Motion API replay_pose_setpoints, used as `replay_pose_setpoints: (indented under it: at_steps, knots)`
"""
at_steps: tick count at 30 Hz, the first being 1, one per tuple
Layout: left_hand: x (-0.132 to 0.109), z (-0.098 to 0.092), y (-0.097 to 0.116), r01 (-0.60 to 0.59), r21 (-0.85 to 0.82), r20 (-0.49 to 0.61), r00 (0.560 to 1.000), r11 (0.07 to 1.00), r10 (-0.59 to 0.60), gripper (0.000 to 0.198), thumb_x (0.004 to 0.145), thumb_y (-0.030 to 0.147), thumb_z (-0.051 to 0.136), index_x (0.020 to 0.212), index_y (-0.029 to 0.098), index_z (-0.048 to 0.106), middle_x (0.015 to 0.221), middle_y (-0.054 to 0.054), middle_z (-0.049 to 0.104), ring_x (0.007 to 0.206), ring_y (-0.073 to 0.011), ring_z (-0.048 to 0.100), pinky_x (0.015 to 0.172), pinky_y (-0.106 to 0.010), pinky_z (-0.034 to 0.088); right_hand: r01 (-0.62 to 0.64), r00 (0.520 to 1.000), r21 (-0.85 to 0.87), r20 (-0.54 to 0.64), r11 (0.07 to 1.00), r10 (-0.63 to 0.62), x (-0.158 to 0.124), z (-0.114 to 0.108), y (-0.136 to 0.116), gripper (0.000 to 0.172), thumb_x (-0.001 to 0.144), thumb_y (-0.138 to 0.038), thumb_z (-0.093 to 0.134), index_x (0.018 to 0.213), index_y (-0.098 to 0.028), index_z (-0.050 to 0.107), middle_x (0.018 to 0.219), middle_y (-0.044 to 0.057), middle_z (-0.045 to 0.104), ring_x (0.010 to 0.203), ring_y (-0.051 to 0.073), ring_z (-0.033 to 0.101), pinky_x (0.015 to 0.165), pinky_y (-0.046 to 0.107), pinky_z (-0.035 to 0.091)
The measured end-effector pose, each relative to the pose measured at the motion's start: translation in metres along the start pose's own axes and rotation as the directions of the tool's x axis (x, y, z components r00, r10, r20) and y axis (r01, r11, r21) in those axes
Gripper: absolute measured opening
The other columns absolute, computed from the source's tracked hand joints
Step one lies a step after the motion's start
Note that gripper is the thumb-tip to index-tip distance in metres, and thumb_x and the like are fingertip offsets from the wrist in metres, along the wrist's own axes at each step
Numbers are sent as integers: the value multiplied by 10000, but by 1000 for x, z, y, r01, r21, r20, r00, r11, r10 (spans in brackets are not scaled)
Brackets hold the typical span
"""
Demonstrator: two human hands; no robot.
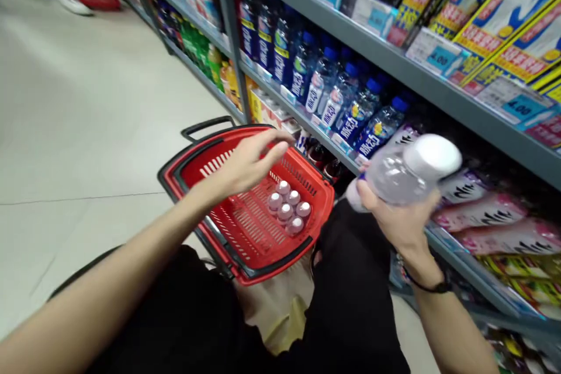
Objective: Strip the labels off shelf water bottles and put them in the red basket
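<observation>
My right hand [401, 219] is wrapped round a clear plastic bottle [405, 172] with a white cap, held tilted in front of the shelf. My left hand [252, 160] hovers over a red shopping basket [258, 257], fingers stretched out and holding nothing. Several small bottles with pale pink caps [289, 207] stand together in the basket's far right part. The basket rests on the floor in front of my knees, its black handle [205, 127] folded back.
A grey shelf unit [394, 79] runs along the right. Blue-capped drink bottles [346, 108] fill its middle shelf, yellow boxes [504, 17] the top one, pink packs [486, 210] a lower one. Pale floor [79, 117] lies to the left.
</observation>
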State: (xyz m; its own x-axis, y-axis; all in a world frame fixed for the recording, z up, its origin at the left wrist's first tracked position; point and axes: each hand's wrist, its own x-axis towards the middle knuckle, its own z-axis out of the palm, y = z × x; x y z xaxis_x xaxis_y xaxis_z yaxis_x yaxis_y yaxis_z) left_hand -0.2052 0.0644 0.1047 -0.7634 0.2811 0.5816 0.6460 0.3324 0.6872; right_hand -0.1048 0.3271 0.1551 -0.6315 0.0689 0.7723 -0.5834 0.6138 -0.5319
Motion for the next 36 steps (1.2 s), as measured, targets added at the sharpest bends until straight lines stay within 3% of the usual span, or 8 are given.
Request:
replay_pose_setpoints:
  at_steps: [5, 10, 13, 18, 21, 26, 31, 36]
  knots:
    - [-23, -6, 8, 60, -394, 11, 998, 917, -61, 630, 956, 618, 618, 1388, 161, 647, 975, -73, 750, 691, -146, 632, 659, -276, 522, -122, 937, 110, 340, 986, 78, 19, 88, 4, 528, 805, -501, 830, 1208, -210, 651, 1150, 130, 770, 1023, 308, 747, 922, 469, 609]
    - [-35, -17, -11, 183, -352, 37, 983, 918, -182, 555, 777, 479, 864, 1187, 132, 727, 977, -71, 756, 797, -170, 685, 689, -271, 534, -126, 815, -66, 562, 990, 141, 13, 139, 5, 810, 705, -380, 858, 1410, -204, 501, 1103, 146, 776, 955, 363, 750, 818, 504, 604]
    - [-45, -17, -23, 235, -386, -8, 966, 892, -258, 519, 698, 447, 916, 1070, 135, 733, 914, -64, 750, 778, -175, 690, 663, -268, 529, -161, 765, 58, 639, 985, 87, 0, 154, 16, 903, 697, -327, 857, 1475, -191, 419, 1224, 167, 745, 1063, 343, 739, 887, 481, 599]
    - [-57, -3, -40, 322, -494, -198, 863, 808, -465, 600, 614, 430, 968, 1045, 174, 639, 815, -26, 718, 692, -164, 662, 608, -261, 506, -328, 636, 119, 761, 937, 126, -30, 161, 52, 693, 741, -403, 883, 1314, -226, 535, 1163, 98, 753, 988, 282, 743, 847, 417, 606]
    - [-54, 3, -50, 352, -601, -173, 819, 718, -547, 607, 629, 432, 966, 1044, 175, 604, 907, -54, 741, 769, -179, 693, 711, -313, 558, -418, 527, 34, 823, 908, 212, -39, 154, 63, 546, 763, -427, 886, 1193, -242, 606, 1039, 54, 772, 873, 266, 740, 781, 401, 600]
    - [-37, -2, -45, 213, -695, -119, 908, 687, -402, 590, 739, 466, 880, 1194, 147, 681, 1199, -120, 735, 1015, -200, 702, 908, -341, 558, -631, 428, 130, 881, 765, 203, -34, 140, 60, 491, 760, -437, 902, 1137, -235, 661, 1015, 43, 785, 833, 231, 733, 753, 356, 605]
    - [-27, -11, -37, 284, -718, 22, 922, 635, -387, 559, 865, 575, 665, 1163, 104, 717, 681, -8, 623, 480, -69, 451, 466, -216, 301, -773, 346, 157, 916, 614, 202, -28, 133, 57, 469, 700, -444, 927, 1040, -206, 707, 906, 29, 782, 762, 200, 719, 694, 303, 591]
    - [-20, -4, -44, 311, -691, 8, 906, 652, -423, 519, 818, 552, 675, 1036, 82, 690, 559, 46, 472, 432, -67, 349, 452, -243, 210, -785, 364, 127, 887, 606, 286, -30, 133, 57, 522, 707, -494, 920, 1073, -194, 702, 977, 61, 800, 818, 222, 742, 746, 326, 609]
